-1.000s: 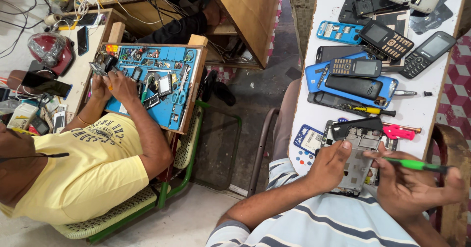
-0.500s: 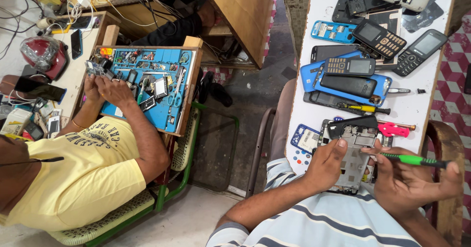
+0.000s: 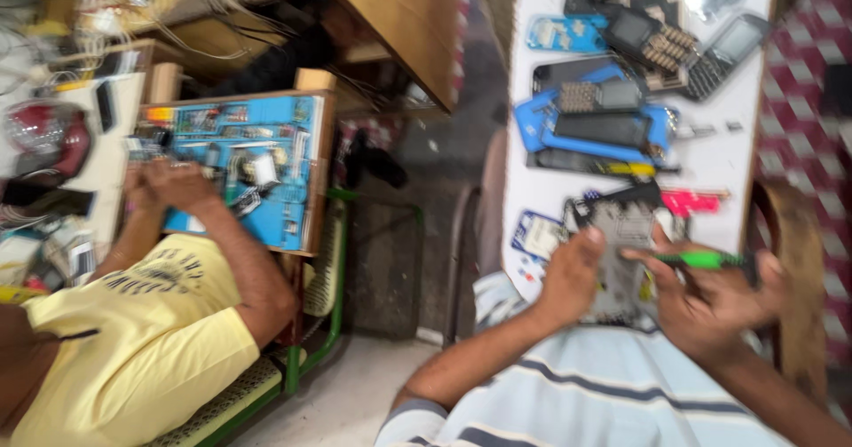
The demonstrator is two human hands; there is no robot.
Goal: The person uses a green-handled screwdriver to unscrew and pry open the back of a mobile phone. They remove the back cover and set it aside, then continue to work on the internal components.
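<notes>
- Head view showed our left hand (image 3: 572,274) gripping the left edge of an opened grey phone (image 3: 621,252), which lay at the near end of the white table (image 3: 532,74).
- Our right hand (image 3: 719,296) pinched a green screwdriver (image 3: 701,259) over the phone's right side.
- Far along the table lay several phones (image 3: 612,114).
- At left, another person in a yellow shirt (image 3: 133,349) worked over a blue tray (image 3: 257,167).

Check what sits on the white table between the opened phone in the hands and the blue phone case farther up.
In the head view, a long dark bar with a yellow end and a red-pink tool lie between the opened phone and the blue phone case. Blur hides finer parts.
</notes>
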